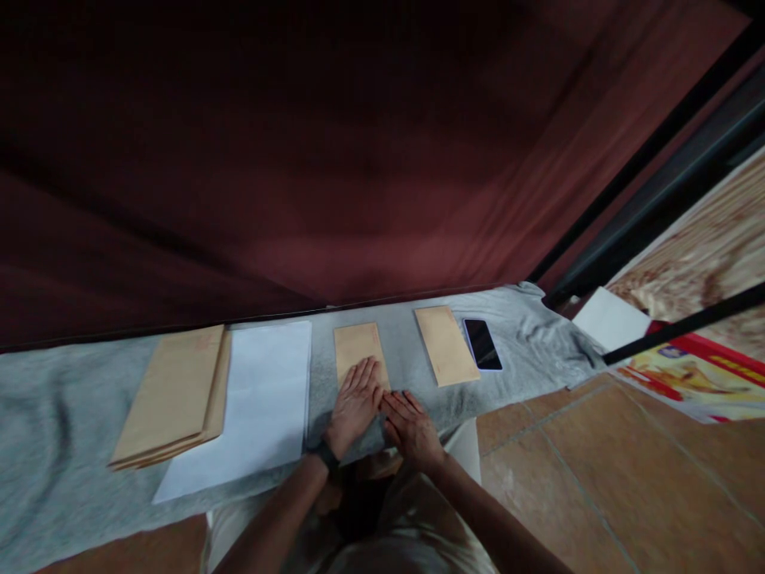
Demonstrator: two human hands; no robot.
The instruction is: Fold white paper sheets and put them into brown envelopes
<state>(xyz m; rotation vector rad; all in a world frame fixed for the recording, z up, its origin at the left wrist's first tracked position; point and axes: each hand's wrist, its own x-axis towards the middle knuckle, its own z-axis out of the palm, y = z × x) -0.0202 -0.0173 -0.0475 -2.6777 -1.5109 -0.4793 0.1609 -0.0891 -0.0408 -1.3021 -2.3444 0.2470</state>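
While both palms press flat, we count three lots of brown paper on the grey cloth (53, 422). Our left hand (354, 405) lies fingers together and outstretched on the middle envelope (357, 347), covering its near end; our right hand (411, 424) rests just beside it on the cloth, fingers likewise flat, gripping nothing. One more single envelope (445, 345) sits to the right, a thin rectangle, with one glossy black phone (482, 344) touching its edge. Left of us, a stack of white sheets (251, 406), smooth and crisp, and beyond it a stack of envelopes (173, 395), how many we cannot tell.
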